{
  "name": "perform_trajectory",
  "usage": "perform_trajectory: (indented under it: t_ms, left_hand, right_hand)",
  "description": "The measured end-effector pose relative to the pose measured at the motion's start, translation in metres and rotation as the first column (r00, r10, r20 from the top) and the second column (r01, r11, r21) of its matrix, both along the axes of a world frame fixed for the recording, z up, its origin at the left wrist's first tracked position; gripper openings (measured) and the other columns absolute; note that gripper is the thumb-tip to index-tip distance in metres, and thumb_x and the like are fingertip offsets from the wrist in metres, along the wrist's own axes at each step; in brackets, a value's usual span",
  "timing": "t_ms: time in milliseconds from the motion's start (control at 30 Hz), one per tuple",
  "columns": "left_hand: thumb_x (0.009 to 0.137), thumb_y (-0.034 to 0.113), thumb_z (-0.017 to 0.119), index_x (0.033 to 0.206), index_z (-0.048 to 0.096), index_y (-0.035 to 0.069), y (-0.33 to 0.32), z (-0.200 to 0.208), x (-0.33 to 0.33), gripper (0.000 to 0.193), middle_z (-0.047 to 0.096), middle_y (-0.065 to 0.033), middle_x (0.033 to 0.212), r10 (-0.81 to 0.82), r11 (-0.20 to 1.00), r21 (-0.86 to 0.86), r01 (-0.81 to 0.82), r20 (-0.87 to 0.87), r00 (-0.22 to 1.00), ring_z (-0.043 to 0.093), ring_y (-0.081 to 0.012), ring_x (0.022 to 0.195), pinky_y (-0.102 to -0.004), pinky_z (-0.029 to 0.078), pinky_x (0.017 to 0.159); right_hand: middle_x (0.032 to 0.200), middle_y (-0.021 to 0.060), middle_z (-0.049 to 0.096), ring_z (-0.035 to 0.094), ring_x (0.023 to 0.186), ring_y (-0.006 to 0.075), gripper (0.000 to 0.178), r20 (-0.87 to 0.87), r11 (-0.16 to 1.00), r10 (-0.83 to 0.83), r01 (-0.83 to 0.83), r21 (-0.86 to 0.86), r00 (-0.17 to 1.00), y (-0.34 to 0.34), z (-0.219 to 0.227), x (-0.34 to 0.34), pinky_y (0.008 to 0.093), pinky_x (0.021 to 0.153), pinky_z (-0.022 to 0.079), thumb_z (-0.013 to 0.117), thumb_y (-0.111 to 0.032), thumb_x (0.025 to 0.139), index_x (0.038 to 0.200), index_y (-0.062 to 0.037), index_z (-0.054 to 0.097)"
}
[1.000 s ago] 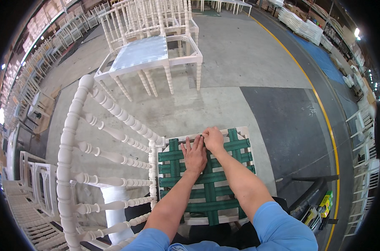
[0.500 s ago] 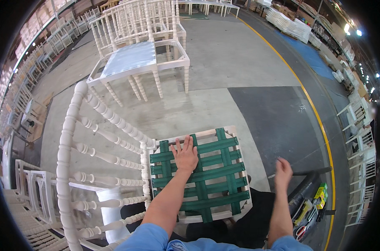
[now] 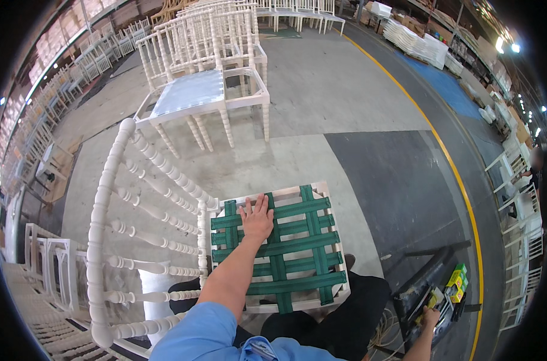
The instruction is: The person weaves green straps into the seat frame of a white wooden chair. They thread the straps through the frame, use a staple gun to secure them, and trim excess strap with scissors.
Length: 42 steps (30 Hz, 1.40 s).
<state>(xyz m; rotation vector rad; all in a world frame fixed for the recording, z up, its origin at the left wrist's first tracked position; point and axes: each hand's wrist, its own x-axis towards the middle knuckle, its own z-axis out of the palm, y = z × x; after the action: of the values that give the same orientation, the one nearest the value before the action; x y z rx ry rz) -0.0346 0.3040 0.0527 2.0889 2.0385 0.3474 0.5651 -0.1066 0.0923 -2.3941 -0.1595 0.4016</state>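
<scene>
A white chair (image 3: 203, 240) with turned spindles stands before me, its backrest on the left. Dark green webbing straps (image 3: 303, 242) cross over and under each other on its open seat frame. My left hand (image 3: 257, 219) lies flat on the webbing near the far edge, fingers spread. My right hand (image 3: 430, 317) is down at the black tool tray (image 3: 421, 274) on the right, with its fingers curled among the tools. What it grips is hidden. A yellow tool (image 3: 435, 298) lies right by its fingers, and a green and yellow box (image 3: 457, 283) is just beyond.
Stacked white chairs (image 3: 210, 90) stand ahead, one with a pale blue seat. More chairs (image 3: 520, 222) line the right side, where a person (image 3: 535, 168) is partly seen. A yellow floor line (image 3: 430, 120) curves past the tray. A coiled hose or cable (image 3: 382, 331) lies beside my leg.
My right hand has gone from above the floor right of the seat down into the tool tray. My left hand stays on the webbing. The view has shifted slightly.
</scene>
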Motion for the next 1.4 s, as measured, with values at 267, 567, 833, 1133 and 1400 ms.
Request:
perform_trajectory:
  t_ms: [267,567,833,1133,1400]
  left_hand:
    - [0.108,0.045,0.046,0.167,0.034,0.022,0.0,-0.008,0.001,0.064,0.026,0.0025,0.176,-0.013,1.0,-0.009,0.013,0.073,0.997,0.017,-0.0414,0.162,-0.0638,0.012,0.13]
    - [0.107,0.043,0.049,0.166,0.035,0.02,-0.002,-0.018,-0.009,0.065,0.027,0.0029,0.175,0.008,1.0,0.026,-0.01,0.079,0.997,0.017,-0.0404,0.162,-0.0624,0.012,0.13]
    - [0.106,0.043,0.051,0.164,0.039,0.021,0.002,-0.018,-0.008,0.063,0.029,0.0036,0.174,-0.001,0.999,0.041,-0.005,0.156,0.988,0.02,-0.0389,0.161,-0.0613,0.013,0.13]
    - [0.105,0.043,0.053,0.165,0.039,0.025,0.002,-0.026,-0.013,0.064,0.03,0.0041,0.174,0.003,0.998,0.066,-0.014,0.167,0.986,0.019,-0.0393,0.161,-0.0619,0.013,0.13]
    - [0.103,0.039,0.057,0.164,0.041,0.025,0.001,-0.025,-0.013,0.064,0.031,0.0046,0.174,0.012,0.998,0.06,-0.023,0.192,0.981,0.02,-0.0393,0.161,-0.0619,0.014,0.13]
  right_hand:
    - [0.098,0.0091,0.069,0.067,0.08,0.0262,0.045,-0.064,0.984,0.018,-0.006,0.178,0.998,0.024,0.051,0.0,0.0404,0.069,0.053,0.073,0.006,0.072,0.117,0.0028,0.064]
    - [0.105,0.0065,0.071,0.069,0.087,0.0189,0.041,-0.246,0.761,0.601,-0.451,0.466,0.761,0.175,0.15,-0.144,0.0313,0.066,0.051,0.08,-0.018,0.09,0.125,-0.004,0.064]
    - [0.09,0.0055,0.068,0.061,0.063,0.0133,0.046,-0.423,0.535,0.841,-0.634,0.559,0.338,0.383,0.102,-0.351,0.0331,0.052,0.051,0.08,-0.036,0.095,0.123,-0.0032,0.064]
    - [0.09,0.0043,0.066,0.063,0.06,0.0161,0.039,-0.438,0.493,0.844,-0.767,0.41,0.309,0.461,0.048,-0.476,0.0333,0.05,0.051,0.074,-0.04,0.1,0.111,-0.0043,0.065]
    - [0.083,0.0033,0.065,0.061,0.055,0.0153,0.033,-0.374,0.416,0.888,-0.81,0.413,0.266,0.47,0.028,-0.486,0.0331,0.047,0.049,0.075,-0.036,0.1,0.097,-0.0048,0.066]
